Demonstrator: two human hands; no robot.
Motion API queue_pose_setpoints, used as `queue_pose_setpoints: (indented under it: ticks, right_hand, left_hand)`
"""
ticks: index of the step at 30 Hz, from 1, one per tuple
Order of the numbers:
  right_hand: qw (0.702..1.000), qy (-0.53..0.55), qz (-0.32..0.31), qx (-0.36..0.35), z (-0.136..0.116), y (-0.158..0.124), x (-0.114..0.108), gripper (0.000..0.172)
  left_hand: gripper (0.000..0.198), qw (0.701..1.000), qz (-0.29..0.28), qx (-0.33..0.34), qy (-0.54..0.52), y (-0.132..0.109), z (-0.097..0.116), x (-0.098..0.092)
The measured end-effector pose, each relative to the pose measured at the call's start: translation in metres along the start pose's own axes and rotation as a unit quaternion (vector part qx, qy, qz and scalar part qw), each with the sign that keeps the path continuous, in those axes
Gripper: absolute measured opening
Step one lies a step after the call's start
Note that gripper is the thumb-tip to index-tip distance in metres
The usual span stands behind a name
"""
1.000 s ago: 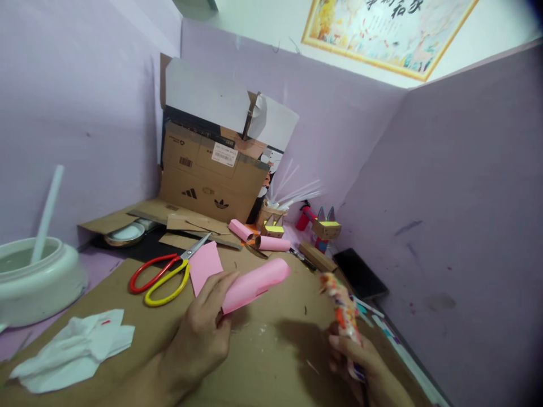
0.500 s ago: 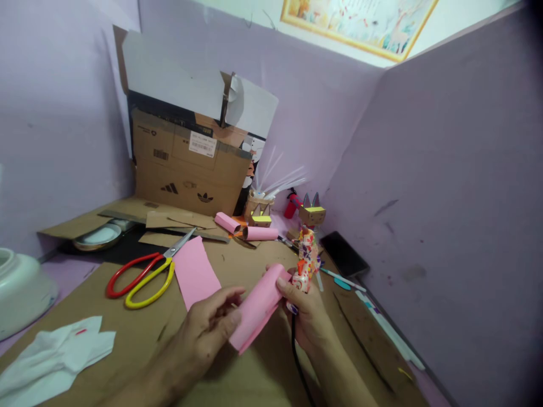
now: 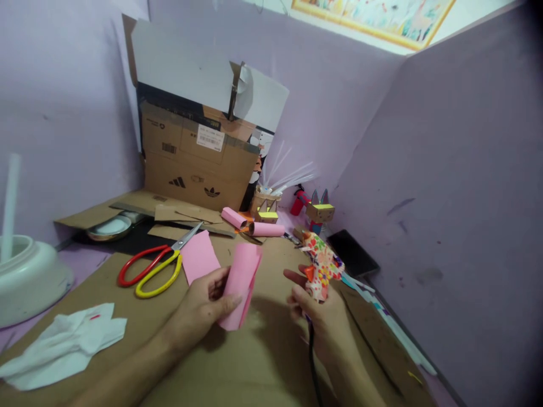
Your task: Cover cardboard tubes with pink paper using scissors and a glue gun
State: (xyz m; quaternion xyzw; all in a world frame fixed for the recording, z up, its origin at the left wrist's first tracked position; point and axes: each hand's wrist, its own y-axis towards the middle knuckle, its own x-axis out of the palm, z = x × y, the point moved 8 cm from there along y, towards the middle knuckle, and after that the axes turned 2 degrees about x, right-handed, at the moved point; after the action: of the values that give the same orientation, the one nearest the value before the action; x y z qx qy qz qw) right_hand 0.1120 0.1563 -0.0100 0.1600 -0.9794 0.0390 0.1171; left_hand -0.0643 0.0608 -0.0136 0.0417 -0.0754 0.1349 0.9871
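- Right now the left hand [image 3: 202, 308] pinches a pink roll [image 3: 240, 284], thumb on the near face and fingers tucked behind it.
- The roll stands nearly upright above the mat [image 3: 263, 367], its long axis running from the palm up and away, tipped a little to the right; the top end is free.
- Just to its right, and apart from it, the right hand [image 3: 322, 316] is wrapped round the grip of a patterned glue gun [image 3: 321, 264], with one finger stretched out towards the roll.
- The gun rises from the fist with its nozzle end up and leaning left; I cannot tell whether the tip is wet.
- A black cord [image 3: 311, 362] drops from the gun along the wrist.
- So the roll lies left of the gun, with a gap of bare mat between them, and the left hand alone touches it.
- Beyond the left hand lie a flat pink sheet [image 3: 198, 255] and, touching it, red-and-yellow scissors [image 3: 150, 270].
- Farther left are a crumpled tissue [image 3: 63, 347] and a white bowl [image 3: 29, 282].
- At the back stands a box [image 3: 199, 164]; a dark phone [image 3: 353, 252] lies beyond the gun.
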Motion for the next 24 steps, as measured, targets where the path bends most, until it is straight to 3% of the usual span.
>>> queue_pose_setpoints:
  ticks: [7, 12, 15, 24]
  right_hand:
    - [0.991, -0.091, -0.094, -0.012, 0.017, -0.031, -0.005, 0.043]
    - [0.967, -0.238, -0.063, -0.064, 0.015, -0.034, -0.004, 0.027]
    - [0.946, -0.296, -0.088, -0.101, 0.011, -0.036, 0.003, 0.024]
    - [0.950, -0.266, -0.101, -0.131, 0.004, -0.041, 0.009, 0.029]
  left_hand:
    - [0.047, 0.998, 0.044, -0.007, -0.039, 0.006, 0.007, -0.017]
    - [0.048, 0.998, 0.050, -0.002, -0.034, 0.006, 0.007, -0.018]
    - [0.045, 0.998, 0.049, -0.004, -0.028, 0.006, 0.004, -0.018]
    - [0.045, 0.999, 0.045, 0.002, -0.009, 0.006, 0.004, -0.015]
